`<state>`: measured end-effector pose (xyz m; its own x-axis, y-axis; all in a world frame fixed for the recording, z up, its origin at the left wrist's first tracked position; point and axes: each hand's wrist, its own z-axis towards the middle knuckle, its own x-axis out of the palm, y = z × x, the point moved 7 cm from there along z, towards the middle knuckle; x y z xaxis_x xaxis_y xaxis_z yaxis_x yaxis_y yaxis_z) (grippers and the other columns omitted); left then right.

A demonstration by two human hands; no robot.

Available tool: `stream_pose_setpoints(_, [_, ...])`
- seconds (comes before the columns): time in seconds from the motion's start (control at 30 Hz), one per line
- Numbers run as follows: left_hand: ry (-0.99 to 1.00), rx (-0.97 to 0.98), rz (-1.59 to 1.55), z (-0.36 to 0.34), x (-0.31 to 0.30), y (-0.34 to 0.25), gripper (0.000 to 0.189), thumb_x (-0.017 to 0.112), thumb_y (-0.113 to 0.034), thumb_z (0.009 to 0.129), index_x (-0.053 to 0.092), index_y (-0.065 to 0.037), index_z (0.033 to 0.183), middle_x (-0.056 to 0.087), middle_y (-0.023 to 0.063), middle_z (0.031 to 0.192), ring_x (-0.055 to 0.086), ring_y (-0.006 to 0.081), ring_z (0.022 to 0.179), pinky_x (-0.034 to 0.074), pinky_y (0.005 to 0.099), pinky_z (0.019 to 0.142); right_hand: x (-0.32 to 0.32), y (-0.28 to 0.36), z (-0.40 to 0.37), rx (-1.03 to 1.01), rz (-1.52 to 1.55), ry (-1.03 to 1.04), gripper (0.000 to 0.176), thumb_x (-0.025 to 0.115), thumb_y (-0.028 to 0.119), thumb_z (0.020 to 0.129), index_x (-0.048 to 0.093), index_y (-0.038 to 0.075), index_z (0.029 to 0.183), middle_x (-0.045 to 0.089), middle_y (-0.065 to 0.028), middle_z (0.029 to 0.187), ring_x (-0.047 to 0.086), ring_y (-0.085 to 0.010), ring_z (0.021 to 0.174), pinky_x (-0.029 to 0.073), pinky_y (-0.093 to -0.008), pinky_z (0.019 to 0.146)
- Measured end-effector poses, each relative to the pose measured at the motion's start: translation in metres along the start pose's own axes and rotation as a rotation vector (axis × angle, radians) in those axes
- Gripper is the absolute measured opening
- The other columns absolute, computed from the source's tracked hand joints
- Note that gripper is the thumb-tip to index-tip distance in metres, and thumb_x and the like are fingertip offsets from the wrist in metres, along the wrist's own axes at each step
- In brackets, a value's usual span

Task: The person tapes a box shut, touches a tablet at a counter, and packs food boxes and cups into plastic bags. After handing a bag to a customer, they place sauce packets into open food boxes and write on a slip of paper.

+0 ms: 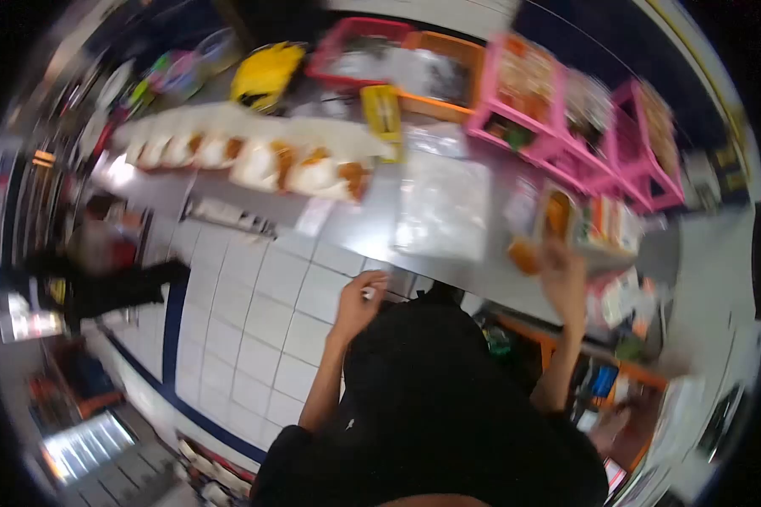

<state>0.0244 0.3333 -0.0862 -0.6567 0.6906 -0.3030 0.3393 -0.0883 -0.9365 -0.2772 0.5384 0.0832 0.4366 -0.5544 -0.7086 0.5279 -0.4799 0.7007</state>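
Observation:
My left hand (362,300) is in front of the metal table's near edge, fingers curled, with a small white spot showing between them. Over the table's right part is my right hand (562,275), its fingers smeared by motion. Just left of its fingertips lies an orange item (524,255); whether they touch is unclear. Behind the hand stands a container (556,215) with orange contents. Clear plastic bags (442,207) lie flat between the hands. Farther left, a row of open white wrappers holds rice (317,175) and brown food (352,179).
Pink baskets (556,150) of packets stand at the back right, beside an orange tray (473,80) and a red tray (323,63). A yellow bag (266,74) is at the back left. Below the table are a tiled floor (249,325) and an open drawer at right.

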Motion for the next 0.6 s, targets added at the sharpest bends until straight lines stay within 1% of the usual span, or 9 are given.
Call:
stream_pose_setpoints(0.03, [-0.030, 0.151, -0.083, 0.000, -0.019, -0.036, 0.024, 0.067, -0.013, 0.090, 0.067, -0.006, 0.112, 0.069, 0.0079, 0.102, 0.066, 0.0202, 0.093, 0.051, 0.0320, 0.077, 0.046, 0.042, -0.004, -0.009, 0.005, 0.086, 0.006, 0.065, 0.005, 0.088, 0.063, -0.001, 0.088, 0.061, -0.0039, 0.076, 0.054, -0.0093, 0.069, 0.046, -0.0272, 0.065])
stream_pose_setpoints(0.1, [-0.102, 0.259, -0.070, -0.007, -0.067, -0.094, 0.034, 0.075, -0.014, 0.081, 0.065, -0.007, 0.113, 0.064, 0.0112, 0.108, 0.063, 0.0302, 0.102, 0.050, 0.0371, 0.089, 0.133, 0.106, -0.013, -0.048, 0.360, 0.247, 0.007, 0.065, 0.006, 0.090, 0.064, -0.001, 0.089, 0.064, -0.0033, 0.084, 0.057, -0.0093, 0.073, 0.049, -0.0264, 0.070])
stream_pose_setpoints(0.13, [-0.182, 0.353, 0.006, -0.010, -0.092, -0.107, 0.038, 0.076, -0.010, 0.080, 0.064, -0.009, 0.116, 0.062, 0.0106, 0.115, 0.060, 0.0256, 0.104, 0.049, 0.0338, 0.087, 0.169, 0.137, -0.015, -0.052, 0.504, 0.343, 0.007, 0.065, 0.005, 0.091, 0.063, -0.001, 0.088, 0.065, -0.0039, 0.089, 0.058, -0.0088, 0.076, 0.050, -0.0249, 0.071])
stream_pose_setpoints(0.17, [-0.299, 0.404, 0.059, -0.016, -0.119, -0.124, 0.042, 0.079, -0.009, 0.076, 0.064, -0.009, 0.115, 0.062, 0.0112, 0.112, 0.060, 0.0277, 0.102, 0.049, 0.0342, 0.085, 0.199, 0.167, -0.018, -0.050, 0.643, 0.433, 0.008, 0.065, 0.005, 0.091, 0.062, -0.001, 0.087, 0.066, -0.0045, 0.093, 0.059, -0.0083, 0.078, 0.050, -0.0234, 0.073])
stream_pose_setpoints(0.27, [-0.461, 0.345, 0.069, -0.020, -0.196, -0.113, 0.038, 0.080, -0.007, 0.074, 0.064, -0.006, 0.109, 0.062, 0.0106, 0.104, 0.060, 0.0282, 0.099, 0.049, 0.0341, 0.082, 0.270, 0.245, -0.017, -0.058, 0.845, 0.580, 0.012, 0.063, 0.003, 0.093, 0.054, 0.001, 0.086, 0.062, -0.0027, 0.092, 0.056, -0.0050, 0.082, 0.046, -0.0188, 0.067])
stream_pose_setpoints(0.37, [-0.617, 0.376, 0.166, -0.026, -0.260, -0.099, 0.027, 0.079, -0.004, 0.076, 0.063, -0.002, 0.098, 0.062, 0.0098, 0.096, 0.060, 0.0254, 0.092, 0.049, 0.0332, 0.079, 0.307, 0.318, -0.006, -0.115, 0.842, 0.661, 0.018, 0.063, 0.005, 0.094, 0.049, 0.003, 0.084, 0.057, 0.0003, 0.083, 0.052, -0.0023, 0.079, 0.041, -0.0177, 0.062])
stream_pose_setpoints(0.43, [-0.765, 0.439, 0.058, -0.029, -0.302, -0.098, 0.020, 0.077, -0.005, 0.077, 0.062, -0.001, 0.089, 0.061, 0.0107, 0.089, 0.057, 0.0273, 0.086, 0.047, 0.0344, 0.074, 0.335, 0.349, 0.006, -0.199, 0.953, 0.705, 0.020, 0.065, 0.008, 0.094, 0.049, 0.005, 0.083, 0.057, 0.0010, 0.081, 0.050, -0.0012, 0.075, 0.039, -0.0173, 0.063])
stream_pose_setpoints(0.57, [-0.753, 0.364, -0.074, -0.024, -0.360, -0.099, 0.014, 0.073, -0.004, 0.083, 0.061, 0.000, 0.089, 0.061, 0.0086, 0.088, 0.058, 0.0182, 0.082, 0.046, 0.0293, 0.077, 0.374, 0.402, 0.024, -0.049, 1.120, 0.774, 0.019, 0.063, 0.009, 0.096, 0.050, 0.007, 0.083, 0.056, 0.0018, 0.077, 0.049, -0.0018, 0.069, 0.040, -0.0183, 0.064])
stream_pose_setpoints(0.6, [-0.738, 0.364, -0.064, -0.018, -0.375, -0.094, 0.013, 0.071, -0.007, 0.087, 0.061, 0.000, 0.089, 0.060, 0.0072, 0.088, 0.058, 0.0162, 0.085, 0.046, 0.0285, 0.078, 0.383, 0.413, 0.030, -0.011, 1.165, 0.762, 0.011, 0.062, 0.009, 0.096, 0.054, 0.005, 0.090, 0.061, -0.0006, 0.078, 0.055, -0.0043, 0.070, 0.044, -0.0192, 0.065])
